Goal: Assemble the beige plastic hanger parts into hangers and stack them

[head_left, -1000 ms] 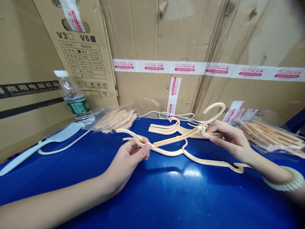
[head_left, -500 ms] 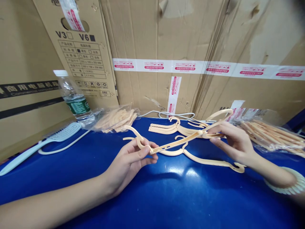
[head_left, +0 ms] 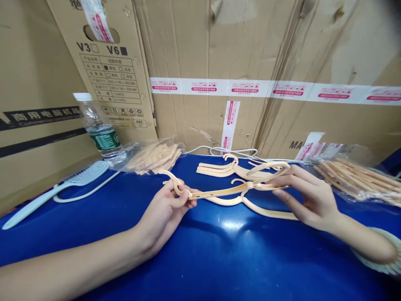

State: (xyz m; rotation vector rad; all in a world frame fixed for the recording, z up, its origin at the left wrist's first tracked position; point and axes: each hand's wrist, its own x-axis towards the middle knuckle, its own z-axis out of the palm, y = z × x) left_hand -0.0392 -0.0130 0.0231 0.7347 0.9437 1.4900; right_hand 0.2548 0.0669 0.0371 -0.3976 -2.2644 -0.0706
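Note:
Between my hands, above the table, is a cream plastic folding clothes hanger [head_left: 219, 193]. My left hand [head_left: 167, 202] pinches its left end, where a small curved piece sticks up past the thumb. The fingers of my right hand [head_left: 308, 196] close on its other arm, and the hanger's hook loops up beside them. Beneath it on the blue table lies another cream hanger [head_left: 266, 212], spread out, its right end hidden behind my right hand. Farther back rest more cream hangers [head_left: 216, 169], folded with their arms side by side.
At the left lie a light blue hairbrush [head_left: 62, 184] and a water bottle [head_left: 102, 129]. Clear bags of cream plastic parts sit at back left [head_left: 153, 158] and at right [head_left: 354, 177]. A white cable [head_left: 232, 150] runs along the cardboard boxes [head_left: 200, 46] at the back.
The held hanger has come down and slightly left, and it is now closer to level. My right hand has lowered with it; my left hand has shifted a little left, still gripping its end.

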